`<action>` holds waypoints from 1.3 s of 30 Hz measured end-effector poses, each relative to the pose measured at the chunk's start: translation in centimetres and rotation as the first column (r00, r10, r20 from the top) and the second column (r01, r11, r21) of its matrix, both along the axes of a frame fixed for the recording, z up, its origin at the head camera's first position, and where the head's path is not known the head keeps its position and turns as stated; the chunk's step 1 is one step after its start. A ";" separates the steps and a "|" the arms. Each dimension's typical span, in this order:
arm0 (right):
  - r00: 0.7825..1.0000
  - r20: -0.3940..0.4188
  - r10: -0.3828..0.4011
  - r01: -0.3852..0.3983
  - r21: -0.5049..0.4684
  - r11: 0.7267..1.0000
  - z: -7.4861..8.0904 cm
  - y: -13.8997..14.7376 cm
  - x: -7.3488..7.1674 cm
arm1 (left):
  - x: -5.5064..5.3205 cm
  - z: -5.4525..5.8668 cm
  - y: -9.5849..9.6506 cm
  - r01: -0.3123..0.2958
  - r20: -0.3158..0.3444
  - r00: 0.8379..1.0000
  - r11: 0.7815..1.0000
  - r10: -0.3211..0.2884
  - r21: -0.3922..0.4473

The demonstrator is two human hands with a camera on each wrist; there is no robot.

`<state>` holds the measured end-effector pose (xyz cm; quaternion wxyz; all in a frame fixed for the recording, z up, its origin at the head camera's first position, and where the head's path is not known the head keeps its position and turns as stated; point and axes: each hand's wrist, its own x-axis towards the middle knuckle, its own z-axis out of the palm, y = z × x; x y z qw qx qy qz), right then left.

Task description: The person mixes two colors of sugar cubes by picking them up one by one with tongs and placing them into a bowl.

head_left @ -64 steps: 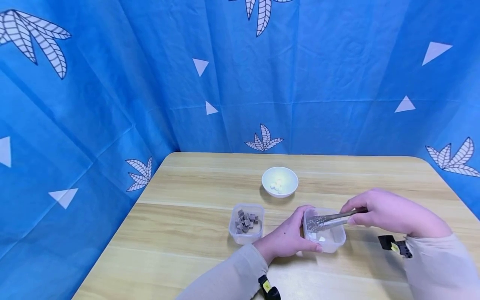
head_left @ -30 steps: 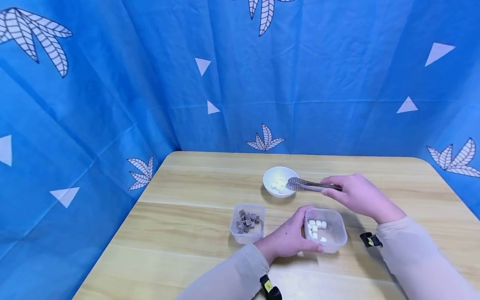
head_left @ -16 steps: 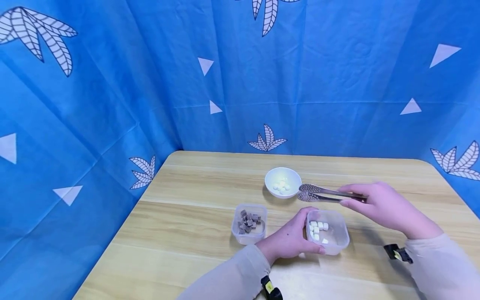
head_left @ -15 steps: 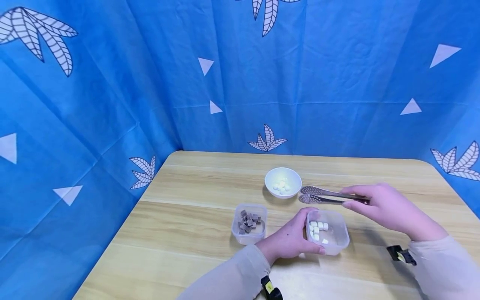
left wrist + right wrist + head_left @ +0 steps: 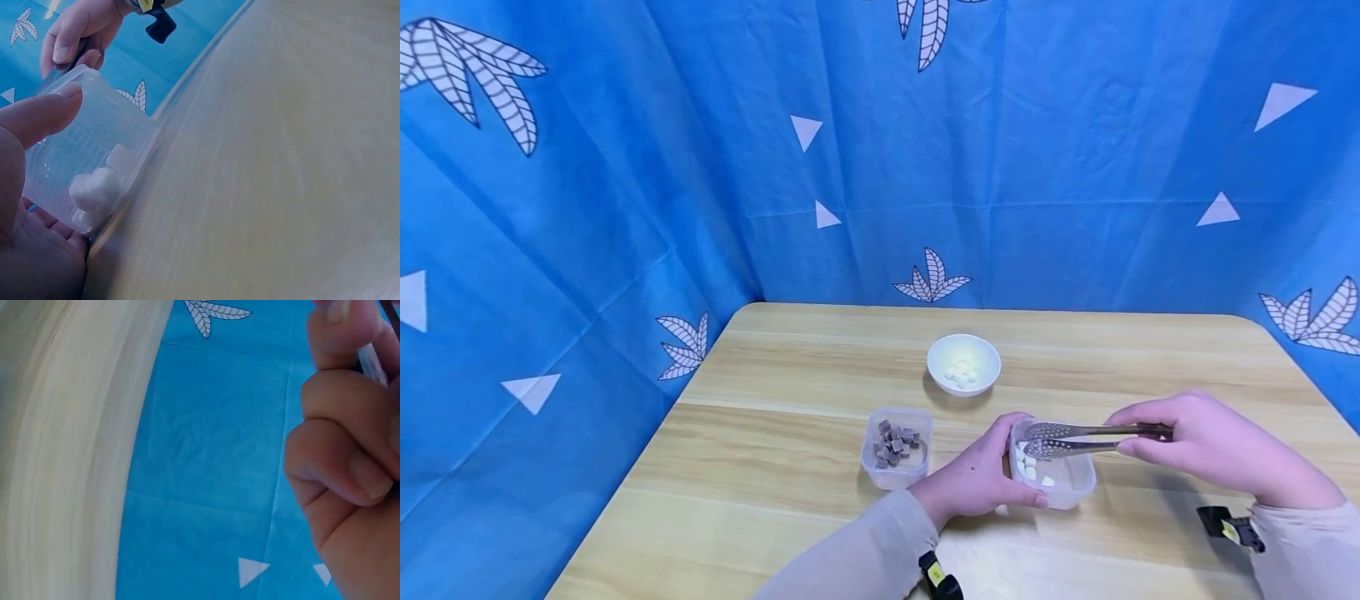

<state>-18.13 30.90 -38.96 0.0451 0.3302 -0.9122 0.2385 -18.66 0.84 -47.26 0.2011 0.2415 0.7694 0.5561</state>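
Observation:
My left hand grips a clear plastic container from its left side, thumb at the front and fingers behind. Inside lie several white marshmallow-like pieces, bunched toward the left. My right hand holds metal tongs with perforated tips. The tongs' two arms are spread apart, their tips over the left part of the container. Nothing shows between the tips. In the right wrist view the fingers are curled, and only a bit of the tongs shows at the upper right.
Behind the container stands a white bowl with several small white pieces. To the left is a second clear container holding several brown cubes. All stand on a wooden table, with a blue patterned curtain behind it.
My right hand carried the tongs from the container to the white bowl, then drew back, and the tips are now over the container again. My left hand kept its grip.

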 end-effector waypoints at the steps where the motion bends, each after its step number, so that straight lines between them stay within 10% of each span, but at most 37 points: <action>1: 1.000 0.003 0.010 -0.010 0.005 1.000 0.1 -0.1 0.0 | 0.0 0.0 0.0 0.000 -0.004 1.000 1.000 0.000 0.004; 13: 0.993 0.061 0.105 -0.111 0.093 0.989 0.5 -2.1 0.2 | 0.0 -0.1 0.0 0.004 -0.018 1.000 1.000 -0.004 0.022; 25: 0.987 -0.136 0.081 -0.052 0.203 0.978 1.3 -4.1 1.1 | -0.1 -0.2 -0.2 0.007 -0.028 1.000 1.000 -0.006 0.023; 39: 0.981 -0.167 0.101 -0.079 0.135 0.988 0.6 -2.8 0.7 | 0.0 -0.2 0.0 0.007 -0.038 0.999 1.000 -0.007 -0.007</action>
